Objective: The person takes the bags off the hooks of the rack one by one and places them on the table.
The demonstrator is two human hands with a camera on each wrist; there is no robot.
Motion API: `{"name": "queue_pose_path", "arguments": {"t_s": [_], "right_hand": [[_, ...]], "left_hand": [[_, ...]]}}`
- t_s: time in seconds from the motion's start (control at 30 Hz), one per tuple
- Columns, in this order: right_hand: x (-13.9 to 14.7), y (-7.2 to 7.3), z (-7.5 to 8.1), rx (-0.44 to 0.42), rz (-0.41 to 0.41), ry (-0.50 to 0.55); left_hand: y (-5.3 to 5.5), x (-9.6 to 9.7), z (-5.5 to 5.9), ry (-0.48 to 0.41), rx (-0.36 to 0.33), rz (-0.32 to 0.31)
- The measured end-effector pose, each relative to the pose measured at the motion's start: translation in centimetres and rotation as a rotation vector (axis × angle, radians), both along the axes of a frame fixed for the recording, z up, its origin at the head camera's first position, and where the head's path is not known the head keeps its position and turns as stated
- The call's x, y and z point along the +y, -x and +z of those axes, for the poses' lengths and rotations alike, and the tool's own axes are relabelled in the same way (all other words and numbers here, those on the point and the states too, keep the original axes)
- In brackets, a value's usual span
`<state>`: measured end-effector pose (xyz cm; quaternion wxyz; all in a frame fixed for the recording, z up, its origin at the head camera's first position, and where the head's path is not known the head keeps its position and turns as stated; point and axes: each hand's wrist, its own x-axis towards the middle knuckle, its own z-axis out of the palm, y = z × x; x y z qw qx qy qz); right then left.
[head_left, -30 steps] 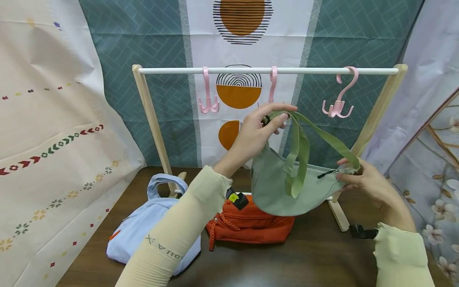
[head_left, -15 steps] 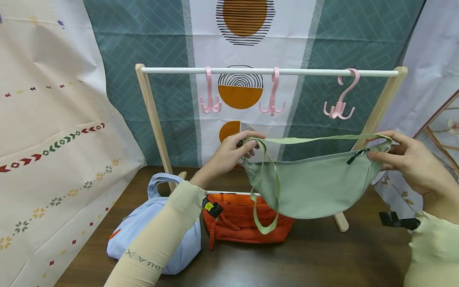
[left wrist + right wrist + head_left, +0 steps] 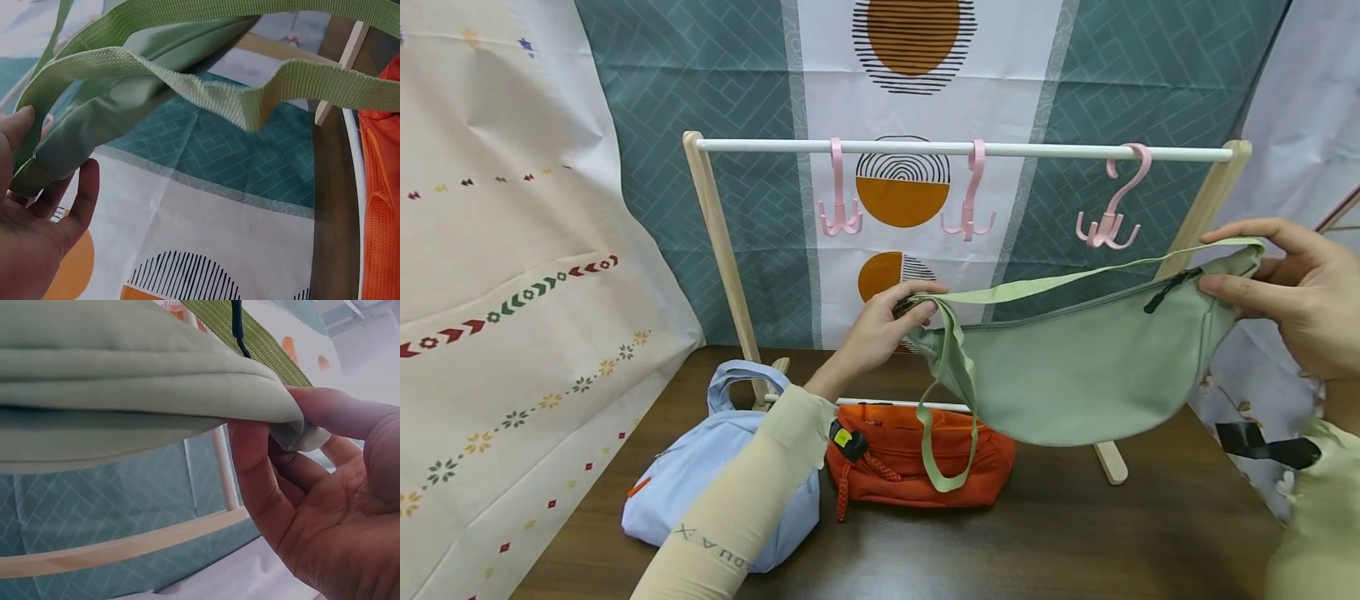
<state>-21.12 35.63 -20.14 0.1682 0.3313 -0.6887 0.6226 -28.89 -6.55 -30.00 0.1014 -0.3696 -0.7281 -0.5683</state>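
Between both hands a pale green crescent-shaped waist bag [image 3: 1075, 375] is stretched out in the air in front of the rack. My left hand [image 3: 880, 325] pinches its left end together with the strap. From there a loop of green strap [image 3: 942, 477] hangs down over the red bag. My right hand [image 3: 1300, 283] grips the right end, held higher, beside the black zip pull [image 3: 1161, 296]. In the right wrist view the thumb and fingers [image 3: 259, 469] pinch the bag's tip. The left wrist view shows the strap [image 3: 237, 106] crossing above the left hand [image 3: 44, 219].
Three pink hooks hang from the white rail [image 3: 910, 147]: a left hook [image 3: 839, 212], a middle hook [image 3: 970, 208] and a right hook [image 3: 1108, 217]. On the brown table [image 3: 1037, 542] lie a light blue bag [image 3: 715, 467] and a red bag [image 3: 917, 467].
Both hands first lowered the bag from near the middle hook and spread its ends apart. Since then the right hand has risen and moved right, so the bag tilts up.
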Motion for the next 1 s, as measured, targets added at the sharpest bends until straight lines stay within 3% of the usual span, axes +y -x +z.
{"name": "queue_pose_path", "arguments": {"t_s": [0.17,0.33,0.63,0.83,1.0], "right_hand": [[0.2,0.2,0.3,0.032,0.003,0.056],[0.5,0.2,0.4,0.031,0.005,0.095],[1.3,0.3,-0.1,0.034,0.038,0.146],[2.5,0.3,-0.6,0.005,-0.045,0.137],[4.4,0.8,-0.7,-0.055,-0.227,0.101]], "left_hand": [[0.0,0.5,-0.4,0.010,-0.006,0.021],[-0.1,1.0,-0.9,-0.036,-0.060,-0.003],[-0.2,1.9,-2.9,-0.141,-0.264,-0.122],[-0.4,2.5,-3.2,-0.138,-0.441,-0.194],[-0.7,3.8,-2.1,-0.190,-0.495,-0.260]]}}
